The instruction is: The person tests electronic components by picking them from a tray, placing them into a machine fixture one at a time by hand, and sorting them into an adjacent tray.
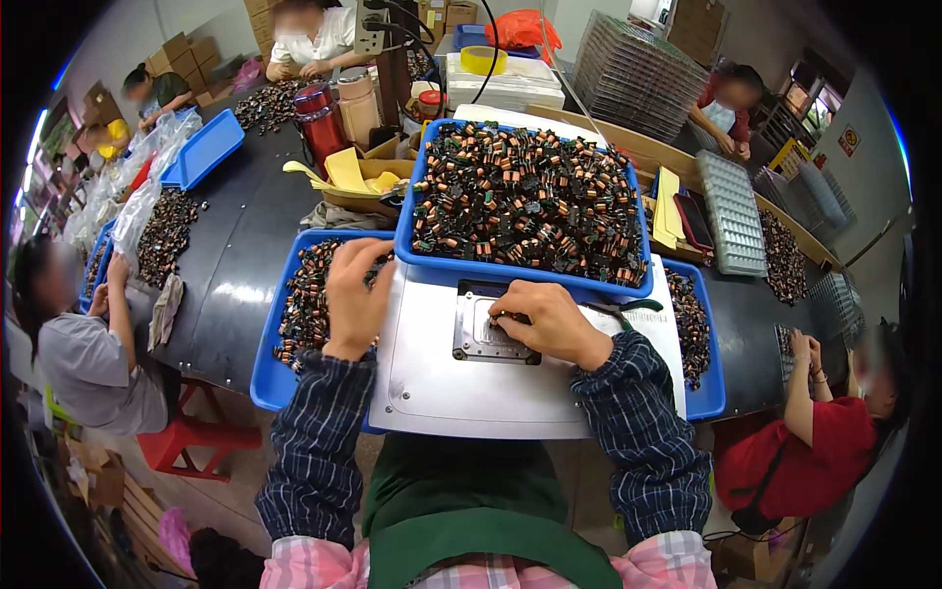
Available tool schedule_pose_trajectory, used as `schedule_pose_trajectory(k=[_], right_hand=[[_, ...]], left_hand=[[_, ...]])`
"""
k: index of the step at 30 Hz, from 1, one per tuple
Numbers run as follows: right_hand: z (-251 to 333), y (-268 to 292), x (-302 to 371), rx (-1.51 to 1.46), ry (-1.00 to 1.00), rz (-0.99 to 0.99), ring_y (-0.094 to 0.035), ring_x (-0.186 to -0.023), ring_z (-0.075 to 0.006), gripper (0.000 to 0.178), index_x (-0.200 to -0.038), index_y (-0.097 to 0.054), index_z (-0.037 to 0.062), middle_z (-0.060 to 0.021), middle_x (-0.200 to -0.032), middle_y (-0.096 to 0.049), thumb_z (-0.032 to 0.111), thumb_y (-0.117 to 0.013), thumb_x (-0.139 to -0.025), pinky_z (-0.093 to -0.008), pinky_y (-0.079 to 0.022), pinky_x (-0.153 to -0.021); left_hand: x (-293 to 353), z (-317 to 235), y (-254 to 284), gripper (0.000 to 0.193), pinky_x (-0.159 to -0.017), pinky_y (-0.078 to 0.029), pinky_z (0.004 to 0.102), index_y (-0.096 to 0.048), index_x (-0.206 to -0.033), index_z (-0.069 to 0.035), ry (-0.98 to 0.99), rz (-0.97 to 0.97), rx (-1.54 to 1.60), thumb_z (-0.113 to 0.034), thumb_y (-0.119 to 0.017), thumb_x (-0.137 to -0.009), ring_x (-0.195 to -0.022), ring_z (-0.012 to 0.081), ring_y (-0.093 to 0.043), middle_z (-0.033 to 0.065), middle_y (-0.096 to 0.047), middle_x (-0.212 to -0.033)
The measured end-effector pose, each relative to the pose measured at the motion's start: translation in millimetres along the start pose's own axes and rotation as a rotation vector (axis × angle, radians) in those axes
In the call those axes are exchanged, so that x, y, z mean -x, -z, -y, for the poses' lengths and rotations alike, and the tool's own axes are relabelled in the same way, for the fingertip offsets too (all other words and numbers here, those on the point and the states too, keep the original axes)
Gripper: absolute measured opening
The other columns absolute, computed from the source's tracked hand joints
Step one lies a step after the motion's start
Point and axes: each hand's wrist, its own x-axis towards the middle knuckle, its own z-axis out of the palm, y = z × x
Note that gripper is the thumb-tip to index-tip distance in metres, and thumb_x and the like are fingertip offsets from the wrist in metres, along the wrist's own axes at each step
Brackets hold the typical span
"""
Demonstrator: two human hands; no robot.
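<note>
My right hand (551, 322) is closed in a pinch on a small coil part (520, 318), dark and copper-coloured and mostly hidden by the fingers. It sits low over a square metal fixture (471, 346) set into a pale metal work plate (432, 388). Beside the left edge of that plate, my left hand (355, 302) is raised with bent fingers and a gap between thumb and forefinger; nothing shows in it. Behind both hands stands a blue tray (525, 278) heaped with copper-coil parts (525, 201). Dark patterned sleeves cover my forearms.
Blue bins with more coil parts flank the plate at left (270, 378) and right (708, 393). Dark-handled pliers (628, 306) lie by the tray's front edge. A red thermos (322, 123) and stacked clear trays (638, 74) stand behind. Several people work around the table.
</note>
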Motion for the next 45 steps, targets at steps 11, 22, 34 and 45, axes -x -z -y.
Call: schedule_pose_trajectory(k=[11,22,34,45], right_hand=[[-25.6,69.1,34.4,-0.226,-0.242,-0.598,-0.055,-0.062,-0.0084,0.011,-0.084,-0.064,-0.0013,-0.0029,-0.074,-0.062,0.002,-0.060,-0.075,-0.0204,-0.043,-0.056],[-169.2,91.4,164.9,0.433,-0.883,-0.709,-0.063,-0.071,-0.0251,0.025,-0.091,-0.065,0.0053,-0.0134,-0.079,-0.065,0.021,-0.065,-0.071,-0.0320,-0.049,-0.065],[-77.3,79.4,40.0,0.344,-0.226,-0.578,-0.057,-0.081,-0.0234,0.030,-0.096,-0.060,0.0009,-0.0116,-0.089,-0.060,0.007,-0.068,-0.067,-0.0310,-0.045,-0.071],[-32.7,55.2,19.4,-0.552,-0.337,-0.627,-0.060,-0.077,-0.0141,0.022,-0.106,-0.055,-0.0016,-0.0066,-0.086,-0.057,0.004,-0.052,-0.085,-0.0216,-0.051,-0.051]], left_hand=[[-21.8,-22.6,-37.9,0.025,-0.083,-0.037,0.0367,-0.061,-0.095,-0.006,-0.239,0.081,-0.144,-0.006,-0.064,-0.070,-0.094,0.0262,-0.052,0.0088,-0.056,-0.099],[-28.9,-16.3,-50.4,0.010,-0.084,-0.039,0.0351,-0.059,-0.082,-0.003,-0.123,0.044,0.084,0.001,-0.059,-0.073,-0.095,0.0279,-0.051,0.0100,-0.057,-0.100],[-3.7,-54.8,-40.4,0.020,-0.067,-0.046,0.0247,-0.061,-0.095,-0.001,0.170,0.095,0.578,0.006,-0.057,-0.077,-0.077,0.0159,-0.057,0.0075,-0.058,-0.087],[13.5,-58.4,-39.9,0.018,-0.069,-0.047,0.0336,-0.059,-0.091,0.000,-0.237,0.550,0.233,0.004,-0.058,-0.073,-0.079,0.0283,-0.056,0.0118,-0.057,-0.086]])
